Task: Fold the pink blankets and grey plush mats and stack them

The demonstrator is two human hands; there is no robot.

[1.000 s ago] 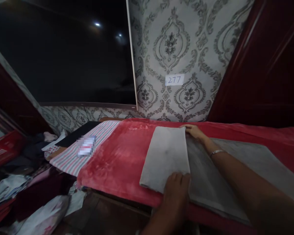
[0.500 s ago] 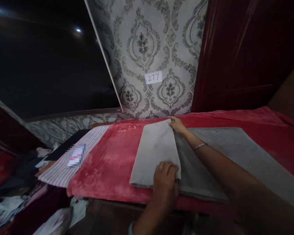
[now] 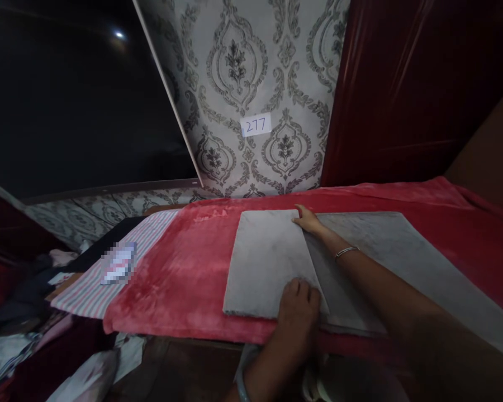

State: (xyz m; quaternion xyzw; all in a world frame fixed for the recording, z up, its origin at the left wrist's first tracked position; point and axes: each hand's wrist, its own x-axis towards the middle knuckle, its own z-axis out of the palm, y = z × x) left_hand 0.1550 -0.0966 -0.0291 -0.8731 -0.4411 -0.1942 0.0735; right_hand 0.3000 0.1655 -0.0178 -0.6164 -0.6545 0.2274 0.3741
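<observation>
A soft grey cloth (image 3: 364,245) lies with its left part folded over into a lighter flap (image 3: 264,262). Bent fingers of my left hand (image 3: 299,307) press on the flap near its front right corner, closed on the fabric; the fingertips are partly hidden. At the flap's far right corner is my right hand (image 3: 311,222), its thumb on top and its forefinger along the back edge. A metal bangle (image 3: 347,251) circles my right wrist. Beneath the grey cloth spreads a red plush blanket (image 3: 180,268).
A striped cloth (image 3: 92,287) with a blurred-out item (image 3: 119,263) on it lies to the left. Heaped clothes (image 3: 79,357) fill the lower left. Behind stand a large dark screen (image 3: 79,100), a patterned wall carrying a "277" label (image 3: 255,125), and a dark red panel (image 3: 394,89).
The raised flap has come down flat and its edge has shifted to the right. Both hands have moved with it, my left hand further right and my right hand slightly lower.
</observation>
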